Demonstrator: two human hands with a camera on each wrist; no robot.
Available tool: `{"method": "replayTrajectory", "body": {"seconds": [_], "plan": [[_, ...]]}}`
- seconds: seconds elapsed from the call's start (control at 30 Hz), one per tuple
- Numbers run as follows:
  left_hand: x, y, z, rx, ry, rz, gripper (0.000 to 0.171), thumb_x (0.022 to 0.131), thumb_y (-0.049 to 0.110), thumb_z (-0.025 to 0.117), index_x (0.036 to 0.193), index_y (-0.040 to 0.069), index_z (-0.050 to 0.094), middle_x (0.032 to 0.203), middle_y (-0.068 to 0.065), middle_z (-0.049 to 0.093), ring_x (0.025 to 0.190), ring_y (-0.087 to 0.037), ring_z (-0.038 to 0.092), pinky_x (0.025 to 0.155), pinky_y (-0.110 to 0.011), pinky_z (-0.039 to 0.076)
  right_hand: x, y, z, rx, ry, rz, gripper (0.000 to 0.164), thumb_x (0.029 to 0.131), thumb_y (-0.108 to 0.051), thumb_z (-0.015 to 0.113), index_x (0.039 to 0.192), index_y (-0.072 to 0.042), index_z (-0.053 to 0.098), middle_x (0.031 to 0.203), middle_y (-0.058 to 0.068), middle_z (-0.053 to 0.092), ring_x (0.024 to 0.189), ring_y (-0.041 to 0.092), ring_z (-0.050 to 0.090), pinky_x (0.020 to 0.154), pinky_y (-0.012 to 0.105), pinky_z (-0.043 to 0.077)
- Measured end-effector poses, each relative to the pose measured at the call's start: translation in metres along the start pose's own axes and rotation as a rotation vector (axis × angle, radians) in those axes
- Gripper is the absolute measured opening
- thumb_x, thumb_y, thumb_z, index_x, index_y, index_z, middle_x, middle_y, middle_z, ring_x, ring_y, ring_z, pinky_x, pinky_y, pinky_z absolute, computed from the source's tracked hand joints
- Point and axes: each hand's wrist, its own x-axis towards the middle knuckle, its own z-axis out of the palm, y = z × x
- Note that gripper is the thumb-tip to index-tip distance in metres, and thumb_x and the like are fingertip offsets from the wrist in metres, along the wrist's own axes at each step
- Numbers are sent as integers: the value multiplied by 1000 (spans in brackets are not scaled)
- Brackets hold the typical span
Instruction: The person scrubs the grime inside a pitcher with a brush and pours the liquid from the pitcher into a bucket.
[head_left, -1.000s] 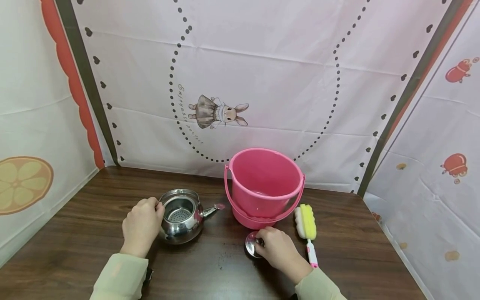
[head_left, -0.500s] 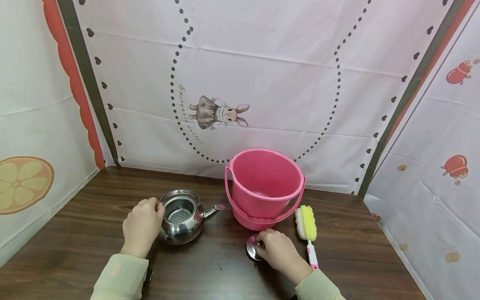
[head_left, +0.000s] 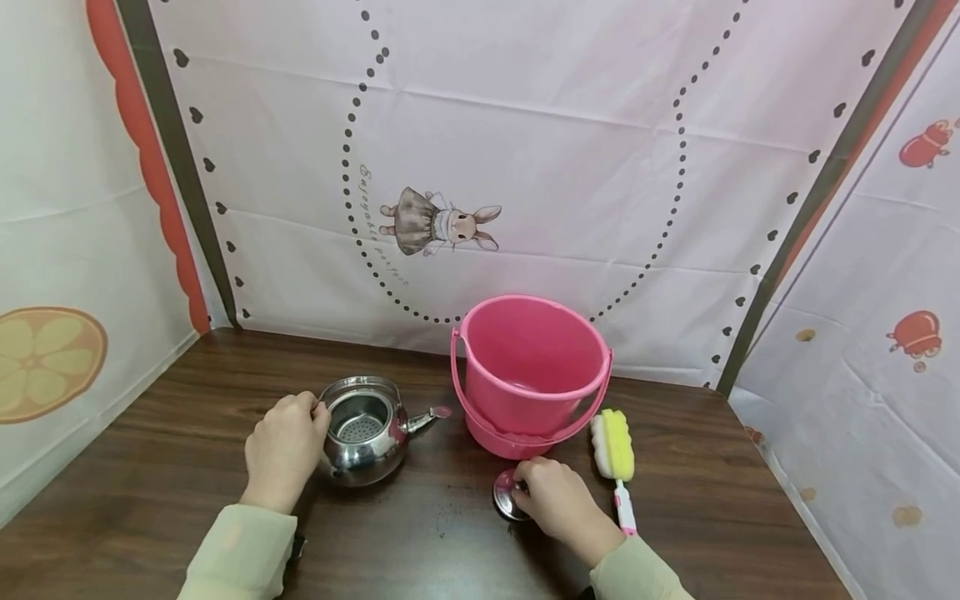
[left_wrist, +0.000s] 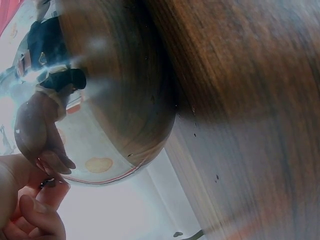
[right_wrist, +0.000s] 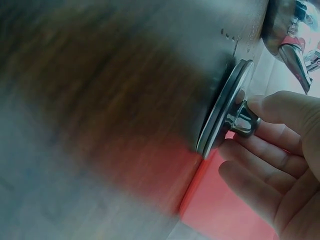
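Note:
A shiny steel kettle [head_left: 363, 458] stands on the table at left of centre, its top uncovered and a perforated strainer [head_left: 360, 428] inside. My left hand [head_left: 285, 450] is at its left side, fingers curled and pinching it near the rim; the exact part held is hidden. In the left wrist view, the kettle's wall [left_wrist: 125, 100] mirrors the hand and sleeve. My right hand [head_left: 558, 500] pinches the black knob [right_wrist: 243, 121] of the round steel lid [head_left: 506, 497]. The lid is tilted slightly, close over the table in front of the bucket.
A pink bucket [head_left: 498, 408] with its handle lowered stands behind the lid. To its right lies a yellow-and-white sponge brush [head_left: 617, 446], handle toward me. Printed cloth walls [head_left: 562, 167] enclose the wooden table [head_left: 405, 550]. The kettle's spout [head_left: 423, 421] points toward the bucket.
My right hand and the lid have shifted very slightly toward me and to the right. My left hand and the kettle stay in place.

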Motion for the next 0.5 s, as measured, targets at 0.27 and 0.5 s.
{"method": "replayTrajectory", "body": {"seconds": [0.27, 0.5], "plan": [[-1, 0, 0, 2, -11, -11, 15, 85, 8, 58, 73, -1, 60, 63, -13, 54, 42, -27, 46, 38, -43, 36, -2, -1, 0, -3, -5, 2, 6, 76, -16, 72, 77, -13, 67, 69, -4, 59, 62, 12, 57, 53, 28, 44], [0, 1, 0, 2, -15, -22, 15, 85, 8, 58, 74, -2, 61, 63, -13, 54, 43, -27, 47, 38, -43, 36, -1, -1, -2, -10, 0, -3, 7, 76, -16, 73, 76, -13, 67, 69, -4, 58, 61, 11, 56, 51, 28, 43]]}}
